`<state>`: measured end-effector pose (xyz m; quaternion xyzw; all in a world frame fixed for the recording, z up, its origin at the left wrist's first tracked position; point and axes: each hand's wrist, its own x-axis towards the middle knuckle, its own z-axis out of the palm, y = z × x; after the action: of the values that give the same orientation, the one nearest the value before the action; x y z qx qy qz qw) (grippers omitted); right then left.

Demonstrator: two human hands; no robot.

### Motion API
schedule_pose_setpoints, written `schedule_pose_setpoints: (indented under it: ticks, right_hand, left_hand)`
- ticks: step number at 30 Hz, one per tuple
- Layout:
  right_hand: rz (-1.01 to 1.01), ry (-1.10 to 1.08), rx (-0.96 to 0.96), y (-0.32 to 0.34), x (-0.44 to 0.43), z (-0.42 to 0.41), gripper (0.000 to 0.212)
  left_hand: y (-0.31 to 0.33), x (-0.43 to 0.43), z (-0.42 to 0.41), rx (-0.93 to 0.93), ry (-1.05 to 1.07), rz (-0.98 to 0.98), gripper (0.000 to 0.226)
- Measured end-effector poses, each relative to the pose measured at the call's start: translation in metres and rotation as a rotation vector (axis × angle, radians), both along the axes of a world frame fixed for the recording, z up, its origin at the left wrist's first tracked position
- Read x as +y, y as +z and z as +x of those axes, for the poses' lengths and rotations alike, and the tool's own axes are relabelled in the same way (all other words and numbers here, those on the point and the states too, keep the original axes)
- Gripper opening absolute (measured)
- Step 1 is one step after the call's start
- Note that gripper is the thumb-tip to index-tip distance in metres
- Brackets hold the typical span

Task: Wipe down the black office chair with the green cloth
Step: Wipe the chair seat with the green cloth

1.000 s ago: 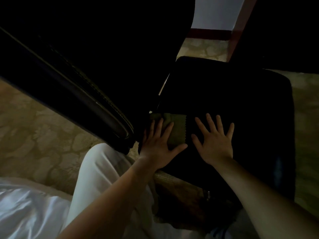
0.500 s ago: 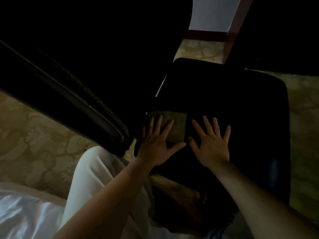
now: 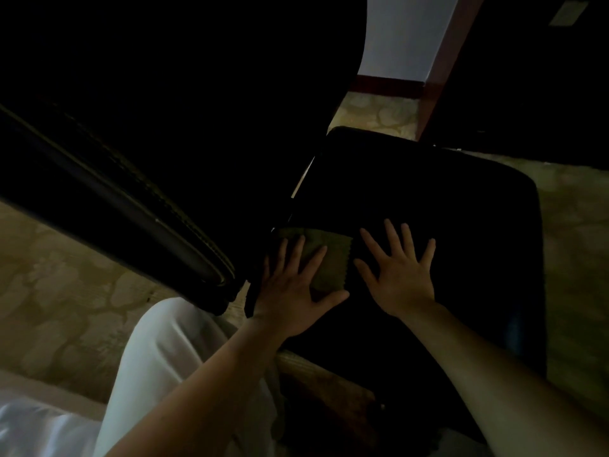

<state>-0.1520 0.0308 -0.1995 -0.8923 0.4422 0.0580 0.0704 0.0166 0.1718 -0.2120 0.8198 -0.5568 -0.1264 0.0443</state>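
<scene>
The scene is very dark. The black office chair's seat (image 3: 428, 192) fills the middle and right, and its padded backrest (image 3: 138, 206) slants across the upper left. A folded green cloth (image 3: 324, 255) lies flat at the seat's left rear corner. My left hand (image 3: 296, 291) presses on the cloth with straight, spread fingers. My right hand (image 3: 400, 272) rests flat on the bare seat just right of the cloth, fingers spread, holding nothing.
Patterned beige carpet (image 3: 66, 291) covers the floor around the chair. My leg in light trousers (image 3: 171, 367) is at the lower left. A white wall (image 3: 408, 34) with a dark red post (image 3: 441, 70) stands behind the chair, and dark furniture sits at the upper right.
Both hands stay flat in nearly the same spots on cloth and seat. The view has shifted slightly, with the hands a little lower and left in frame.
</scene>
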Motion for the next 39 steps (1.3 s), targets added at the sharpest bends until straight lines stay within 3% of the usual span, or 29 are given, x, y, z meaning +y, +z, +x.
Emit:
schedule_pose_setpoints:
  ticks: [14,28,39]
  right_hand:
    - [0.020,-0.066,-0.050,-0.007,0.007,0.007,0.078]
    - [0.043,-0.026,-0.042,-0.004,0.003,0.002,0.082]
    - [0.070,-0.004,-0.077,-0.003,-0.004,-0.005,0.077]
  left_hand:
    - [0.005,-0.044,0.024,-0.007,-0.022,0.036,0.104]
    - [0.009,-0.061,0.023,0.090,0.007,0.050,0.096]
    - [0.005,-0.035,0.008,0.031,0.003,-0.009,0.097]
